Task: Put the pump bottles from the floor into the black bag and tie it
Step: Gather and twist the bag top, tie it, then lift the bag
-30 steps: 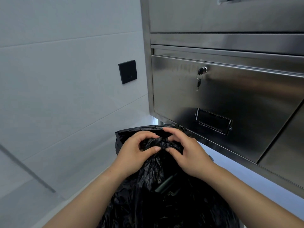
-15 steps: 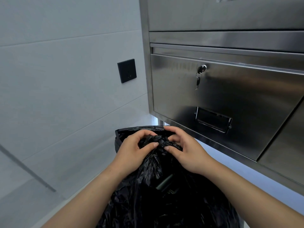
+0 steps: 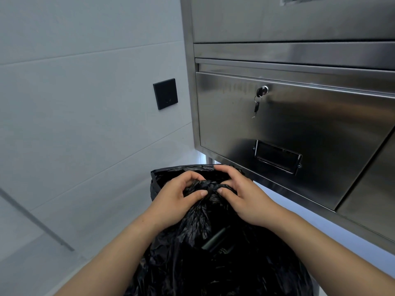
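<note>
A black bag is seen low in the middle of the view, its plastic creased and glossy, its gathered neck drawn up into a twisted knot at the top. The knot is pinched from both sides: the left hand is closed on the plastic to the left of it, thumb pressed against the twist and fingers curled over the top, while the right hand is closed on the plastic to the right, thumb tip set against the knot and fingers arched above it. The two thumbs are nearly touching across the knot. Behind the hands a loose flap of the bag's rim is raised. Under the plastic below the knot a dark, bar-like shape is pressed against the film; what it is cannot be told, and no bottles are seen outside the bag. To the right and above, a steel cabinet is hung, with a key left in its lock and a recessed handle lower on the door. On the tiled wall at left a black plate is mounted.
</note>
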The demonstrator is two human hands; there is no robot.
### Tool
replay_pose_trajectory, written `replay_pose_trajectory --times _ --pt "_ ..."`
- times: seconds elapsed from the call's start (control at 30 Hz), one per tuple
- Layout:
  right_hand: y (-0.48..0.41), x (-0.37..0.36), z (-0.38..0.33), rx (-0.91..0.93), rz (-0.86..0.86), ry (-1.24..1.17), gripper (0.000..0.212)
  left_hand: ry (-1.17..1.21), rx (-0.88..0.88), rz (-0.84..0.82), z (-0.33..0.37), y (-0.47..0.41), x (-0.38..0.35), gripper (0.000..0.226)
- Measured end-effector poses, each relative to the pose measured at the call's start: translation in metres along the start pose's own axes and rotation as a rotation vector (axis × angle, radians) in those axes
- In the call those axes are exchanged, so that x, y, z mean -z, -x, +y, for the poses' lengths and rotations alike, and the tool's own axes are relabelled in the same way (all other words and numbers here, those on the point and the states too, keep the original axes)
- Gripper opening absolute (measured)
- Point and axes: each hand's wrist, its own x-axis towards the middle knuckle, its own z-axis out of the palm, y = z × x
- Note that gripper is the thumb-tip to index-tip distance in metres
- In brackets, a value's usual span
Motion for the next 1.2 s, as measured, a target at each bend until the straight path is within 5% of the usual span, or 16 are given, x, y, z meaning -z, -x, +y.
replay_pose_trajectory --times 0.2,0.53,1.2 --pt "0.001 0.000 0.002 -0.019 -0.006 -0.051 0.043 0.130 0.052 -0.020 -0.001 0.004 -0.011 0.011" --pt "0.006 -0.001 -0.004 0.299 0.201 0.079 0.020 0.179 0.140 0.029 0.002 0.001 0.004 0.011" --pt "0.002 -0.014 0.000 0.407 0.387 0.126 0.015 0.434 0.242 0.008 0.019 -0.002 0.003 0.015"
